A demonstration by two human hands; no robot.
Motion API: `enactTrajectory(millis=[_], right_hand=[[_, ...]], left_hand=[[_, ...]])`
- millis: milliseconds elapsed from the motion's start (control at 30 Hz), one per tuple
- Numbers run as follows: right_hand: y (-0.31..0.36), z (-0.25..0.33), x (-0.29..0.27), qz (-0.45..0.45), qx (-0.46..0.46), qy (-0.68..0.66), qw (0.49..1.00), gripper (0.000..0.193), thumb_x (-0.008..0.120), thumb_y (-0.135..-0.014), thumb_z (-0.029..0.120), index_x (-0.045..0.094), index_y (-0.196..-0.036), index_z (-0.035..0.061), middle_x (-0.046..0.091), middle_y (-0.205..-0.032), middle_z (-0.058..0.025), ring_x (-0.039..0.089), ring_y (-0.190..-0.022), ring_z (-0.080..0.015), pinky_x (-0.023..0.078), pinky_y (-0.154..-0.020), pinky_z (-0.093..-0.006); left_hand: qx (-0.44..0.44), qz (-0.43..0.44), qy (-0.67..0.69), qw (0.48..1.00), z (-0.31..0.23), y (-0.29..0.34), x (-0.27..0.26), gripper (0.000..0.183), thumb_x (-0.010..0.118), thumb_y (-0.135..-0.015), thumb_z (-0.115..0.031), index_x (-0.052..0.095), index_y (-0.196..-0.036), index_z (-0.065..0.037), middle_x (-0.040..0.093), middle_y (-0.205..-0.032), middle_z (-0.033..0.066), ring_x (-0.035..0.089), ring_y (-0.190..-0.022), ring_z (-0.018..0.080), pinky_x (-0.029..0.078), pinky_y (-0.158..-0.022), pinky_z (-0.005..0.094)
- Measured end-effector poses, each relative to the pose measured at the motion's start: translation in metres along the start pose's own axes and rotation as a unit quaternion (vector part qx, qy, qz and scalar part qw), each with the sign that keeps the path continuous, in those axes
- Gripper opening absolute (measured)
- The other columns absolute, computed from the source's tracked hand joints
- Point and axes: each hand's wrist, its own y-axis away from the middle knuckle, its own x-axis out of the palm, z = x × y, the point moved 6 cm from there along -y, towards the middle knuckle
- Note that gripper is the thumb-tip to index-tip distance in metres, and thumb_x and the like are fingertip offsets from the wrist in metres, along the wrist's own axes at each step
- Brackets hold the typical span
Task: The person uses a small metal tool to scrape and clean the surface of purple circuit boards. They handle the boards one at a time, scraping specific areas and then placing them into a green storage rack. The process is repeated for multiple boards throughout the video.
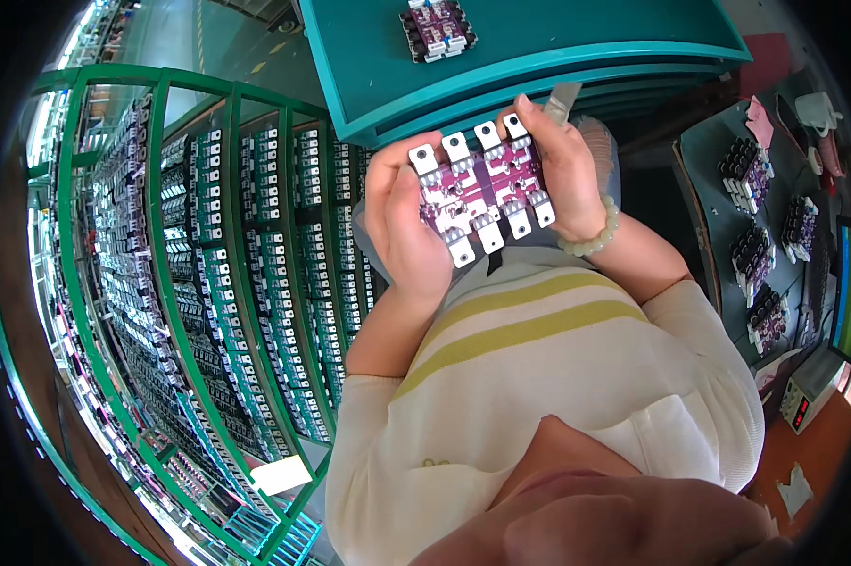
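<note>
A purple circuit board [487, 184] is held up in front of my chest between both hands. White tabs with dark round holes stick out along its two long edges, several on each side. My left hand [406, 222] is closed on the board's left end, thumb along the edge. The right end is gripped by my right hand [569, 170], which has a pale bead bracelet [595, 236] at the wrist. A greyish strip [564, 99] shows beside the right fingers; what it is I cannot tell. The fingers under the board are mostly hidden.
Ahead stands a teal cabinet [576, 28] with another purple board [437, 30] on top. Green racks [232, 189] full of boards line the left. At right, a dark table [713, 170] bears several purple boards [752, 259]. A box with a red display [802, 406] sits lower right.
</note>
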Motion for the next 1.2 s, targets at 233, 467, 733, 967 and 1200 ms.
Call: enactTrajectory(millis=[233,467,733,967,1200], right_hand=[[-0.002,0.0,-0.001,-0.003,0.036,-0.023,0.999,0.027,0.053,-0.094,0.028,0.06,-0.085,0.0045,0.065,-0.077,-0.0037,0.063,-0.063,-0.0083,0.051,-0.059,-0.0219],[-0.001,0.013,0.013,0.054,0.01,0.07,0.996,0.035,0.045,-0.097,0.035,0.056,-0.087,0.0042,0.058,-0.079,0.0,0.055,-0.069,-0.0042,0.047,-0.063,-0.0198],[-0.002,0.01,0.011,0.165,0.031,0.078,0.983,0.051,0.04,-0.097,0.043,0.051,-0.116,-0.0039,0.06,-0.089,-0.0068,0.054,-0.067,-0.007,0.046,-0.06,-0.0213],[0.011,-0.005,0.001,0.173,0.077,0.039,0.981,0.03,0.048,-0.096,0.022,0.056,-0.111,-0.0024,0.057,-0.079,-0.0049,0.035,-0.052,-0.0028,0.028,-0.044,-0.018],[0.007,-0.007,-0.002,0.153,0.095,0.023,0.983,0.026,0.049,-0.096,0.018,0.057,-0.11,-0.0015,0.061,-0.085,-0.0078,0.036,-0.052,-0.0031,0.028,-0.043,-0.0185]], left_hand=[[-0.016,-0.021,0.001,1.0,0.01,-0.004,-0.004,0.034,0.029,-0.092,-0.013,0.053,-0.104,0.008,0.059,-0.097,0.0116,0.059,-0.085,0.0123,0.048,-0.077,0.0263],[0.012,-0.016,0.022,1.0,0.009,-0.006,-0.009,0.033,0.031,-0.093,-0.016,0.052,-0.107,0.005,0.06,-0.093,0.0127,0.061,-0.083,0.0142,0.05,-0.076,0.0281],[0.064,-0.08,0.039,0.994,0.005,-0.006,-0.026,0.031,0.029,-0.095,-0.016,0.05,-0.106,0.004,0.054,-0.1,0.01,0.056,-0.085,0.0122,0.047,-0.076,0.0262],[0.065,-0.098,0.115,0.986,0.002,-0.01,-0.032,0.03,0.029,-0.097,-0.016,0.049,-0.108,0.003,0.054,-0.099,0.0094,0.058,-0.089,0.0128,0.049,-0.079,0.0271],[0.052,-0.104,0.123,0.986,0.005,-0.013,-0.035,0.029,0.031,-0.096,-0.016,0.049,-0.11,0.003,0.056,-0.099,0.0103,0.06,-0.089,0.0136,0.05,-0.079,0.0273]])
